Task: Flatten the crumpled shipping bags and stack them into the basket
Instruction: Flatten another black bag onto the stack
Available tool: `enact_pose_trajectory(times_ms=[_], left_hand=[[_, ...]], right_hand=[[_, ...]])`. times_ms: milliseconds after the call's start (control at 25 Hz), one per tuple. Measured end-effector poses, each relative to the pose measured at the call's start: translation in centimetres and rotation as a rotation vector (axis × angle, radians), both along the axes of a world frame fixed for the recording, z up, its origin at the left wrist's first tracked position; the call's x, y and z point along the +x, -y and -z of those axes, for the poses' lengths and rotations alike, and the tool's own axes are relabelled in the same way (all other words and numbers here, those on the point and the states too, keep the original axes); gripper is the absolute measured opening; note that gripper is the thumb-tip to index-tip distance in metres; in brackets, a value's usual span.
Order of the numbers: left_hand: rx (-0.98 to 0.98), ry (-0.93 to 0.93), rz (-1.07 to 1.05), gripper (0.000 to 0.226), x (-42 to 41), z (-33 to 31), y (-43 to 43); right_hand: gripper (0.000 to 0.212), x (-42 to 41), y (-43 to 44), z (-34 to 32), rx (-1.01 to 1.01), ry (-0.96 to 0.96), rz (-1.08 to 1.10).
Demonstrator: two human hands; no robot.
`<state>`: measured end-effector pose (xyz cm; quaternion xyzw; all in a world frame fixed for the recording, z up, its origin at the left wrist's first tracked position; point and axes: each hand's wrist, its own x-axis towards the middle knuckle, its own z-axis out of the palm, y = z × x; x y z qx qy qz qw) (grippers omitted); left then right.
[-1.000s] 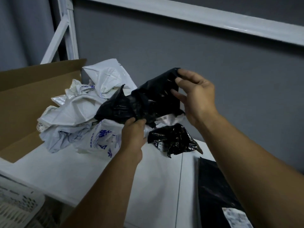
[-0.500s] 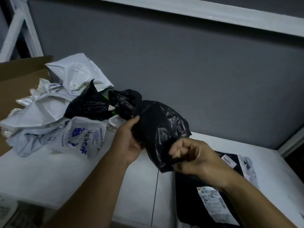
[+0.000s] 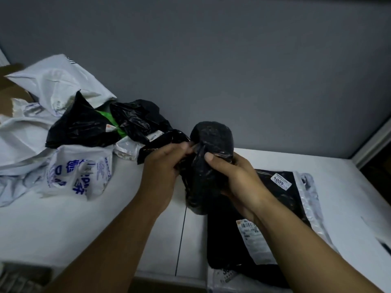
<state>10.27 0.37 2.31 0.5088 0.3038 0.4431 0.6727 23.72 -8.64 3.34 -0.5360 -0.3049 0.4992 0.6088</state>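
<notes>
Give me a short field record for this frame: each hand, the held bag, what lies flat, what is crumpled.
left hand: grips crumpled black bag on its left side
right hand: grips the same bag, thumb on its front
flat bag: black, labelled, lying on white table below the right hand
pile: crumpled white and black bags, table's left

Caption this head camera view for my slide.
Left hand and right hand grip a crumpled black shipping bag near a flattened black bag on the table.
</notes>
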Motion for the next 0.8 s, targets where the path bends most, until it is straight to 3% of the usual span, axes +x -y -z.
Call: enact_pose_trajectory(times_ms=[40, 120, 240, 360, 440, 520, 600, 720, 800], left_hand=[[0.027, -0.064, -0.025, 0.019, 0.4, 0.2, 0.2], [0.015, -0.148, -0.032, 0.049, 0.7, 0.5, 0.2], [-0.058, -0.118, -0.077, 0.047, 0.2, 0.0, 0.0], [-0.109, -0.053, -0.189, 0.037, -0.6, -0.4, -0.7], [-0.071, -0.071, -0.236, 0.037, -0.7, -0.2, -0.8], [-0.014, -0.107, -0.281, 0.036, -0.5, -0.4, -0.7], [0.022, -0.116, -0.314, 0.031, -0.3, -0.4, -0.7], [-0.005, -0.094, -0.263, 0.015, 0.0, -0.8, -0.7], [-0.045, -0.083, -0.202, 0.007, 0.0, -1.0, -0.8]], right_hand=[[0.025, 0.0, 0.0, -0.2, 0.025, -0.068, 0.046], [0.022, 0.3, 0.1, -0.3, 0.028, -0.175, 0.083], [0.026, 1.1, 0.4, 0.1, -0.023, -0.145, 0.133], [0.019, 2.2, 0.0, 0.7, -0.068, 0.160, 0.400], [0.013, 1.8, 0.3, 0.6, 0.056, 0.371, 0.520], [0.014, 0.0, 0.5, 0.2, 0.290, 0.430, 0.384], [0.003, -1.8, 0.7, 0.0, 0.355, 0.603, 0.173], [0.040, -0.6, -0.2, 1.6, 0.023, 1.070, 0.101], [0.065, -0.1, -0.5, 1.8, -0.104, 1.065, 0.069]])
